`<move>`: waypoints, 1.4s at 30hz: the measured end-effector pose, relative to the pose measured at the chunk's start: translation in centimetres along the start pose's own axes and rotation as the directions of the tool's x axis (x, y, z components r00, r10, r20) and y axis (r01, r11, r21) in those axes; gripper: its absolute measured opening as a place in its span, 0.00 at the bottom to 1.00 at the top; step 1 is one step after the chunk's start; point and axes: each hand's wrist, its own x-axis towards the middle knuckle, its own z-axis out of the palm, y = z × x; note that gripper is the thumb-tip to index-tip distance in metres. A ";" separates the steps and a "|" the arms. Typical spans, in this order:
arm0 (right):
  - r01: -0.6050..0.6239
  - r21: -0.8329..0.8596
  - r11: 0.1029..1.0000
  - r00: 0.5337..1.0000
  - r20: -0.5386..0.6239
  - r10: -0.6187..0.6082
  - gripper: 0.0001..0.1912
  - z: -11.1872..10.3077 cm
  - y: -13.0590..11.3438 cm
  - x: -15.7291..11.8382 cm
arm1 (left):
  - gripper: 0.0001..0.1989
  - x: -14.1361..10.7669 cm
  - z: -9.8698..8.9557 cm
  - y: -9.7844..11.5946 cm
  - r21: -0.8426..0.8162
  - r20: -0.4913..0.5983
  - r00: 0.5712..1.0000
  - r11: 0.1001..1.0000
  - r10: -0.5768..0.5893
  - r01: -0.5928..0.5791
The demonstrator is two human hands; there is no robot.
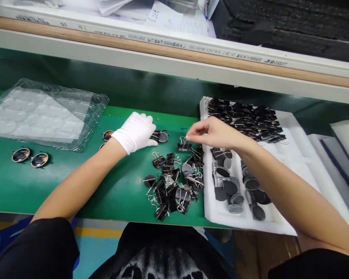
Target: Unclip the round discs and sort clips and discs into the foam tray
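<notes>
My left hand (136, 131), in a white glove, rests on the green surface over a pair of glasses (163, 136) with a black clip on it; its fingers are mostly bent and what they grip is hidden. My bare right hand (205, 131) pinches the wire handle of a black binder clip (185, 146). Below it lies a loose pile of black binder clips (172, 197) with some round dark discs among them. Round sunglasses (40, 159) lie at the left, and another pair (107, 135) is partly hidden behind my left hand.
Clear plastic trays (40, 116) lie at the back left. A white foam tray (208, 201) at the right holds rows of black clips (247, 118) and round grey discs (230, 188). A shelf edge (163, 54) crosses above, with papers and black foam on it.
</notes>
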 end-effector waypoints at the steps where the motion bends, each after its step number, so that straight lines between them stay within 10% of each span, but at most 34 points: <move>1: -0.071 0.089 0.994 0.992 -0.100 0.080 0.07 0.2 0.3 0.7 | 0.34 0.1 0.0 0.2 -0.009 -0.025 1.000 1.000 -0.013 0.012; 7: -0.360 0.311 0.880 0.849 -0.282 0.447 0.11 3.5 2.1 4.9 | 0.32 1.0 1.0 0.3 -0.064 -0.047 0.998 0.997 0.050 -0.053; 12: -0.405 -0.232 0.884 0.913 -0.156 0.377 0.18 2.6 0.9 5.7 | 0.35 0.5 0.7 0.5 -0.064 -0.041 0.999 0.998 -0.015 0.013; 14: -0.394 -0.343 0.853 0.911 -0.269 0.313 0.27 2.4 0.0 6.3 | 0.37 0.4 0.6 0.6 -0.068 -0.075 0.997 0.998 0.009 -0.014; 18: -0.432 -0.270 0.860 0.804 -0.548 0.232 0.34 4.5 -0.2 9.0 | 0.29 1.0 1.1 0.3 -0.058 -0.079 0.993 0.994 0.092 -0.097; 25: -0.487 -0.069 0.871 0.731 -0.578 0.363 0.37 7.8 3.6 12.0 | 0.28 2.3 2.6 -1.4 -0.122 -0.086 0.996 0.992 0.014 -0.025; 42: -0.370 -0.065 0.927 0.683 -0.695 0.225 0.35 8.4 6.2 11.5 | 0.33 4.9 3.9 -1.4 -0.218 -0.125 0.992 0.975 0.010 -0.038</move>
